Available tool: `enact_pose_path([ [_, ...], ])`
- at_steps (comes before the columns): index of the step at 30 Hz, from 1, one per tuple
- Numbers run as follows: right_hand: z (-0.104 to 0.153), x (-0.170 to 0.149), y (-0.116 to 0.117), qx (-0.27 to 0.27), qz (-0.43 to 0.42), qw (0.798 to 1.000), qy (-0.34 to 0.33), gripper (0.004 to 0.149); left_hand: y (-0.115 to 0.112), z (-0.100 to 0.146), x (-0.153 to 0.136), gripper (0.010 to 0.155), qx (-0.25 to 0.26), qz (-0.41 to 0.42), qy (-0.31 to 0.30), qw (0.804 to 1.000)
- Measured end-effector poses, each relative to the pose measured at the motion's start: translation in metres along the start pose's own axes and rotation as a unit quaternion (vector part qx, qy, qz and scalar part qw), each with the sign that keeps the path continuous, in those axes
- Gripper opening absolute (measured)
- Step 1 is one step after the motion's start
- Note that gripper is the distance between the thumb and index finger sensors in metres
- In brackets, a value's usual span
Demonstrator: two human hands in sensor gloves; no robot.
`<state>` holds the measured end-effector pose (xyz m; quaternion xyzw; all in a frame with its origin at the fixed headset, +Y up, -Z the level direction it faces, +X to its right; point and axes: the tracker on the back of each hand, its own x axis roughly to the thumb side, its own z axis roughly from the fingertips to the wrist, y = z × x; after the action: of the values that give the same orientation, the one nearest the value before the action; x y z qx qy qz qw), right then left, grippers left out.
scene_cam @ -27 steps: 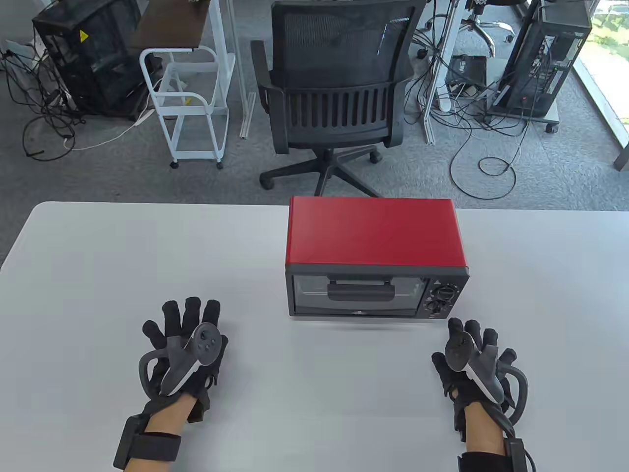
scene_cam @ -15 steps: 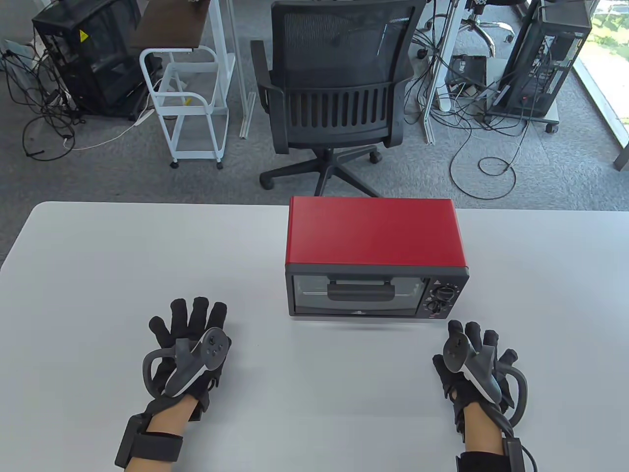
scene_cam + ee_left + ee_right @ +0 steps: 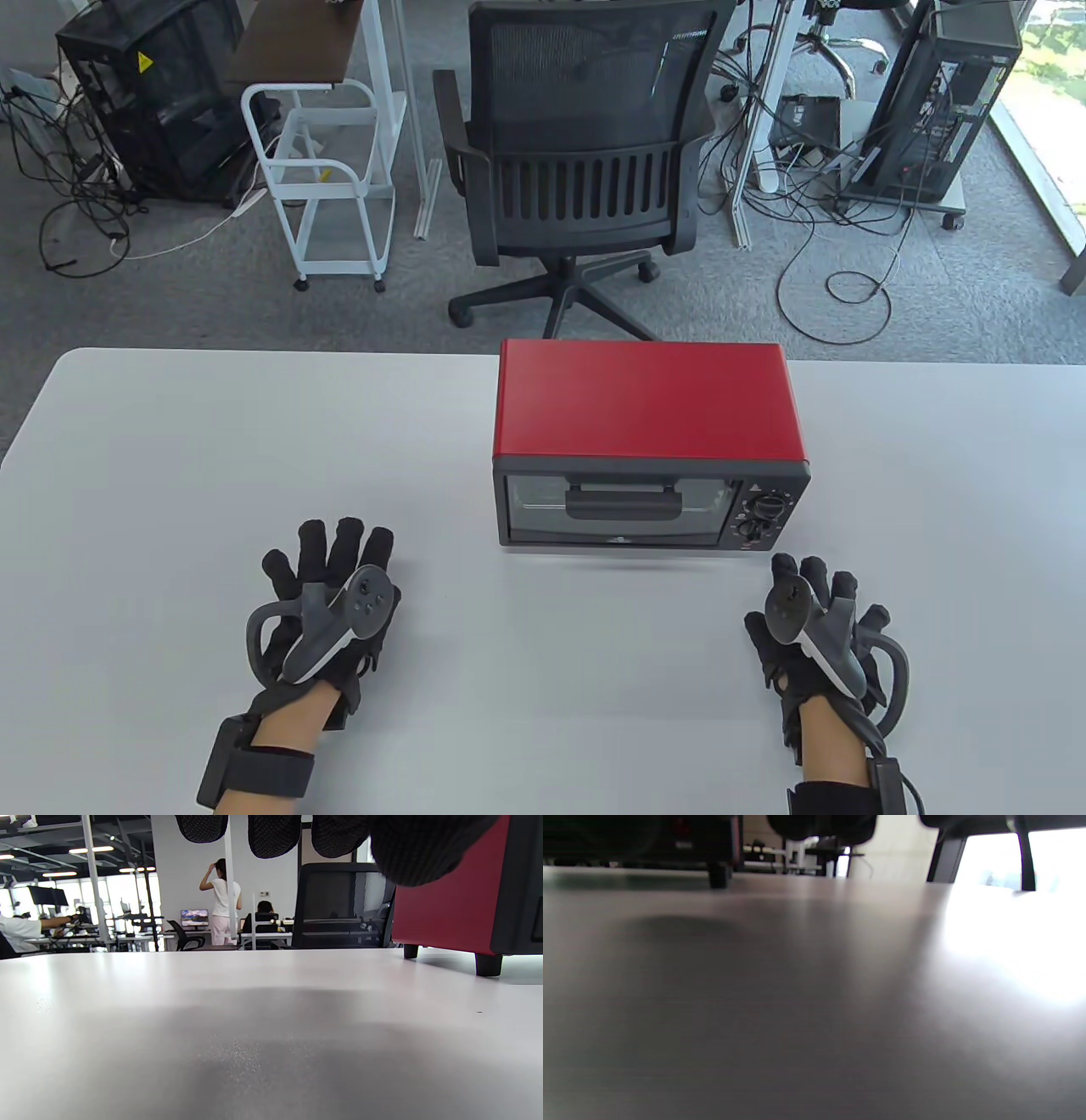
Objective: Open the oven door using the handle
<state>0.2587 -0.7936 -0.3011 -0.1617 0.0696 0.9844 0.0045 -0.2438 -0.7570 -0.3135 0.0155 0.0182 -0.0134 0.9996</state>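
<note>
A small red oven (image 3: 649, 399) stands in the middle of the white table (image 3: 170, 441), its dark glass door (image 3: 615, 509) closed and facing me. A black bar handle (image 3: 622, 504) runs across the door; two knobs (image 3: 759, 518) sit at its right. My left hand (image 3: 331, 586) is spread open over the table, left of the oven and empty. My right hand (image 3: 814, 611) is open near the oven's front right corner, empty. In the left wrist view the oven's red side (image 3: 441, 912) shows at the right, below my fingertips (image 3: 273, 834).
A black office chair (image 3: 577, 161) stands behind the table's far edge. A white cart (image 3: 327, 178), computer towers and cables lie on the floor beyond. In the right wrist view an oven foot (image 3: 717, 878) shows at the upper left.
My left hand has moved slightly right and forward, toward the oven. My right hand has barely shifted. The oven door stays closed.
</note>
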Motion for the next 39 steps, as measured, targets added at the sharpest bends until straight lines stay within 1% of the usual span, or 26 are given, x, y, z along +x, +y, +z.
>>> enact_pose_path([
  [5, -0.001, 0.000, 0.001, 0.001, -0.012, 1.000, -0.001, 0.077, 0.000, -0.001, -0.001, 0.069, 0.001, 0.007, -0.002, 1.000],
  [9, 0.001, 0.002, -0.002, -0.014, -0.010, 1.000, 0.003, 0.077, 0.000, -0.002, -0.002, 0.069, 0.000, 0.001, -0.001, 1.000],
  [12, 0.001, 0.002, -0.003, -0.013, -0.043, 0.999, -0.001, 0.077, 0.001, -0.002, -0.003, 0.069, 0.000, 0.003, 0.001, 1.000],
  [16, 0.002, 0.005, -0.006, -0.016, -0.091, 0.996, -0.014, 0.082, 0.000, -0.002, -0.003, 0.069, -0.002, 0.006, 0.001, 1.000],
  [22, 0.008, 0.021, -0.016, -0.022, -0.176, 0.983, -0.051, 0.088, 0.001, -0.002, -0.005, 0.068, -0.001, 0.011, 0.003, 1.000],
  [25, 0.011, 0.032, -0.021, -0.013, -0.223, 0.972, -0.071, 0.089, 0.001, -0.003, -0.005, 0.068, -0.004, 0.016, 0.003, 1.000],
  [28, 0.015, 0.045, -0.027, 0.000, -0.275, 0.958, -0.083, 0.087, 0.003, -0.003, -0.010, 0.068, -0.008, 0.050, 0.010, 0.999],
  [30, 0.017, 0.052, -0.032, -0.007, -0.311, 0.947, -0.076, 0.087, 0.003, -0.002, -0.013, 0.068, -0.012, 0.074, 0.014, 0.997],
  [32, 0.016, 0.058, -0.039, -0.002, -0.357, 0.931, -0.080, 0.087, 0.002, -0.002, -0.015, 0.068, -0.016, 0.072, 0.016, 0.997],
  [34, 0.016, 0.064, -0.042, 0.019, -0.395, 0.915, -0.077, 0.087, 0.002, -0.002, -0.018, 0.068, -0.016, 0.078, 0.019, 0.997],
  [37, 0.013, 0.074, -0.041, 0.045, -0.449, 0.890, -0.071, 0.088, 0.002, -0.002, -0.020, 0.068, -0.018, 0.098, 0.019, 0.995],
  [39, 0.012, 0.080, -0.040, 0.069, -0.489, 0.866, -0.076, 0.084, 0.000, -0.002, -0.021, 0.068, -0.023, 0.100, 0.017, 0.995],
])
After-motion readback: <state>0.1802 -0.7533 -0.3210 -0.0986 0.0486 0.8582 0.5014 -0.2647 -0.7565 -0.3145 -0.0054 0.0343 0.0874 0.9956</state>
